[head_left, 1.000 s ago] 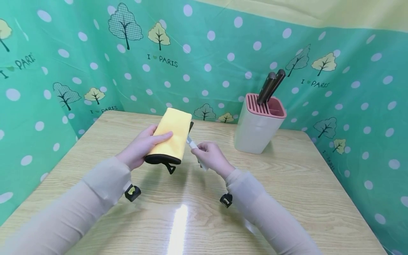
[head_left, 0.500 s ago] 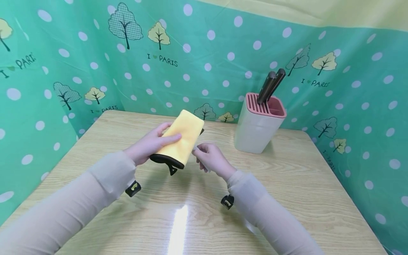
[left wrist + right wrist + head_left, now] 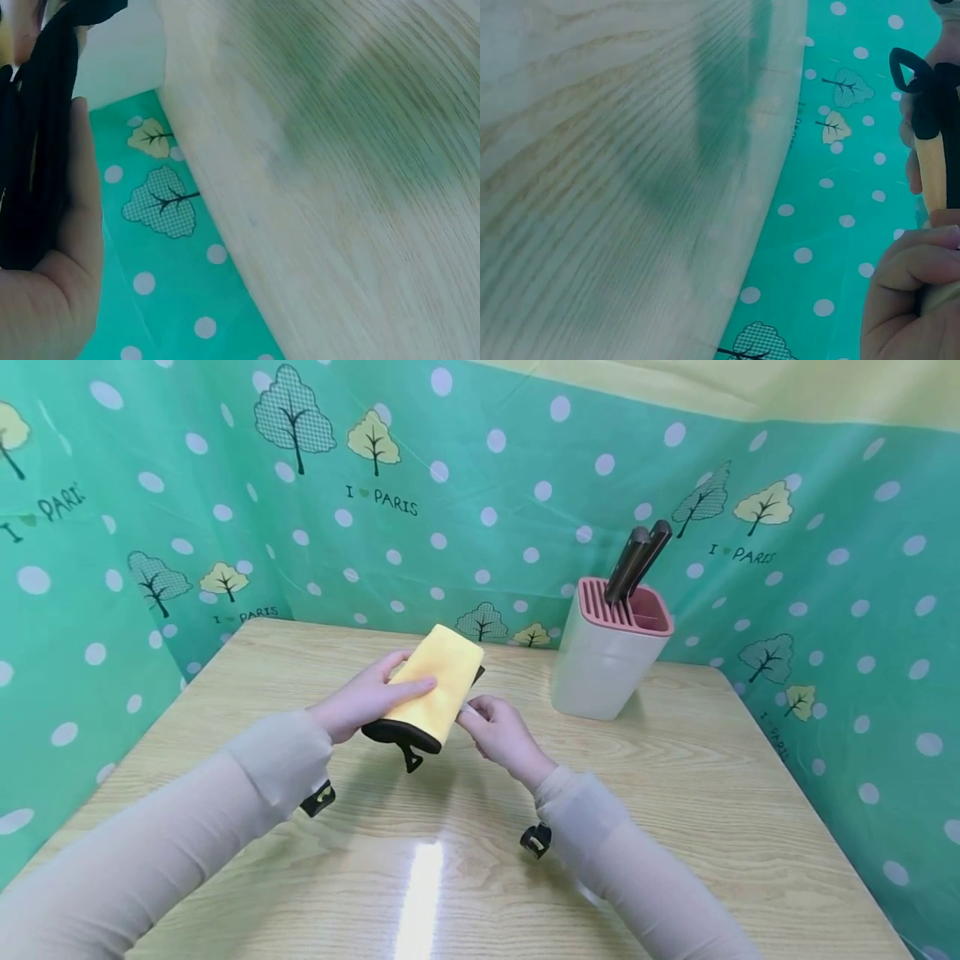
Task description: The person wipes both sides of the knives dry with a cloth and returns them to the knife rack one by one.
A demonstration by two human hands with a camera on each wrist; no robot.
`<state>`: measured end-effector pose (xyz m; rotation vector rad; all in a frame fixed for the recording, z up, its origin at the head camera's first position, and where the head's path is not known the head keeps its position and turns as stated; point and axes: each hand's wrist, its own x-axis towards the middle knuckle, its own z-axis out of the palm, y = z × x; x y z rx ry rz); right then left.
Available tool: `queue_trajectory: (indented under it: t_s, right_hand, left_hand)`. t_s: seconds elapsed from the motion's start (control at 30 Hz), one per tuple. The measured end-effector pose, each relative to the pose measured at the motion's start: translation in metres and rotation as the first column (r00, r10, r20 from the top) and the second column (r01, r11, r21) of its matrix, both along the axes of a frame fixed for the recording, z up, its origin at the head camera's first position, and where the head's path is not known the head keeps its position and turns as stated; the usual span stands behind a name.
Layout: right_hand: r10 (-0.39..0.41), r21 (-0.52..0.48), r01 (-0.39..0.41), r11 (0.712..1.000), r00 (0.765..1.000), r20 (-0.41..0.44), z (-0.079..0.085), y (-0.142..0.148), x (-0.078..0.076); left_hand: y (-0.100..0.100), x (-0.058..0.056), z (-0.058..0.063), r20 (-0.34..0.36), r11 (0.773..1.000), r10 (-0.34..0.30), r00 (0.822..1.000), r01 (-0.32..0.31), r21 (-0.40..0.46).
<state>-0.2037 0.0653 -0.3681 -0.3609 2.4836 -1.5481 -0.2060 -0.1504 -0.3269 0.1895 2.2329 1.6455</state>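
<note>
My left hand point(image 3: 371, 697) grips a soft yellow bundle with black trim point(image 3: 446, 668), thumb across its front. The bundle is tilted above the table, and a black loop point(image 3: 411, 758) hangs from its lower end. In the left wrist view, dark folds of its black side point(image 3: 45, 135) lie in the palm. At the bundle's right edge, my right hand point(image 3: 501, 735) pinches a slim white piece point(image 3: 467, 708), mostly hidden by the fingers; I cannot tell its kind. The right wrist view shows the curled right fingers point(image 3: 915, 277) just below the bundle's black part point(image 3: 949, 127).
A white knife block point(image 3: 607, 668) with a pink slotted top stands at the back right. Two dark-handled knives point(image 3: 637, 564) stick up from it. A dotted green curtain point(image 3: 525, 518) borders the wooden table point(image 3: 675, 827) at the back and sides.
My left hand has moved right with the yellow bundle, which leans further right. The right hand stays about in place, and the white piece in it is now mostly covered.
</note>
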Motion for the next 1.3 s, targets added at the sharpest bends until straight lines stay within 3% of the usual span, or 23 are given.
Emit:
queue_trajectory:
  t_s: [0.2, 0.63, 1.3]
  right_hand:
    - [-0.061, 0.034, 0.063, 0.997, 0.996, -0.062, -0.002, 0.000, 0.002]
    - [-0.097, -0.007, 0.096, 0.995, 0.994, -0.052, -0.005, -0.002, 0.007]
    - [-0.109, -0.007, 0.109, 0.994, 0.992, -0.065, -0.008, 0.002, 0.009]
  left_hand:
    - [0.006, 0.000, 0.000, -0.063, 0.996, 0.029, 0.998, -0.034, -0.082]
    - [0.011, -0.002, -0.004, -0.171, 0.966, 0.050, 0.984, -0.091, -0.241]
    - [0.009, -0.001, -0.001, -0.195, 0.939, 0.073, 0.978, -0.134, -0.317]
